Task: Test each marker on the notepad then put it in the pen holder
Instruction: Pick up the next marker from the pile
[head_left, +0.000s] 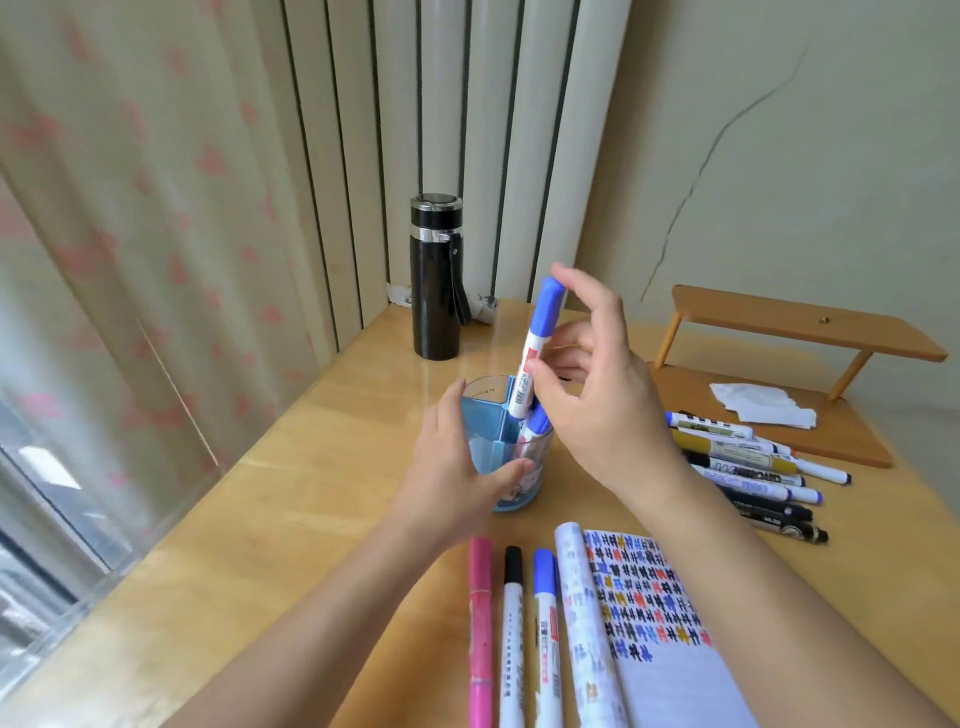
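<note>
Bottom edge cuts off three pens lying side by side on the desk (311, 519), caps pointing away: pink marker (481, 623), black-capped marker (512, 618), blue-capped marker (545, 623). There's red print on the blue one's barrel, not readable.

Just right of them is the notepad (649, 597). Its top page is rolled over at the left edge. The open sheet carries rows of small hash marks in black, blue, red and yellow. Right forearm hides its right corner; near end is out of frame.

Left hand (457, 457) grips the pen holder (519, 486) from the left, thumb across the front, covering part of a cartoon print. The holder is translucent blue, upright on the desk, with internal dividers. Rim print is too small to read.

Right hand (597, 395) pinches the held marker (537, 343) mid-barrel, thumb against fingers, remaining fingers loosely spread. Long axis is near vertical, blue cap up and leaning slightly right, lower end inside the holder's rim. The red label by the thumb is illegible. A stowed marker (535, 423), also blue-capped, stands in the holder, mostly hidden.

Right of the holder is a row of markers (748, 467) flat on the desk, left ends hidden by the right wrist. One barrel reads "BOARD".

Beyond that, a crumpled tissue (761, 405) sits on the base of a small wooden shelf (800, 332).

Far end: black flask (435, 280) upright by the radiator (467, 130), curtain (130, 208) at left.
</note>
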